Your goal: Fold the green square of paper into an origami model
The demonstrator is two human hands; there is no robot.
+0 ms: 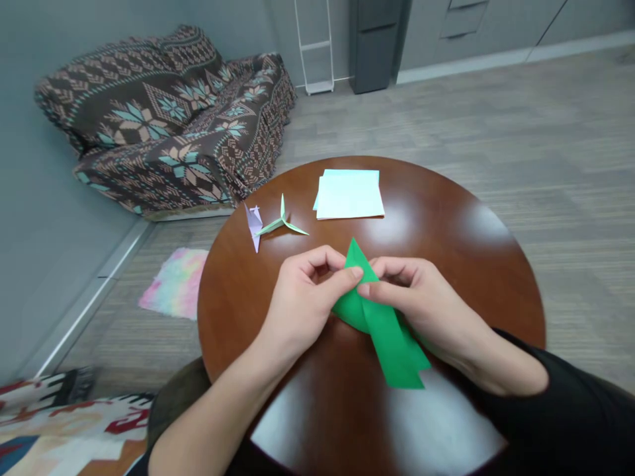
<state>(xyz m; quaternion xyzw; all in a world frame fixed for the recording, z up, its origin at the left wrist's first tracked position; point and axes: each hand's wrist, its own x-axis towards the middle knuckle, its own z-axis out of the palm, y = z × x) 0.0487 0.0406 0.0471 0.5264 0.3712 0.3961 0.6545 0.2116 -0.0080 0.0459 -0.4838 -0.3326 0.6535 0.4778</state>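
Note:
Above the near half of the table, both my hands hold a folded sheet of green paper (389, 344). Its pointed tip stands up between the hands, and a long strip with a notched end hangs toward me. My left hand (310, 291) pinches the paper from the left, thumb flat on the front near the tip. From the right, my right hand (417, 291) pinches it too, its thumb pressed beside the other thumb on a folded edge. The fingers behind the sheet are partly hidden.
On the round brown table (466, 231) lie a stack of pale blue paper (350, 195), a light green three-armed paper figure (282, 221) and a purple folded paper figure (254, 226). Beyond it stands a patterned-cover sofa (183, 125). A pastel fluffy mat (176, 284) lies on the floor.

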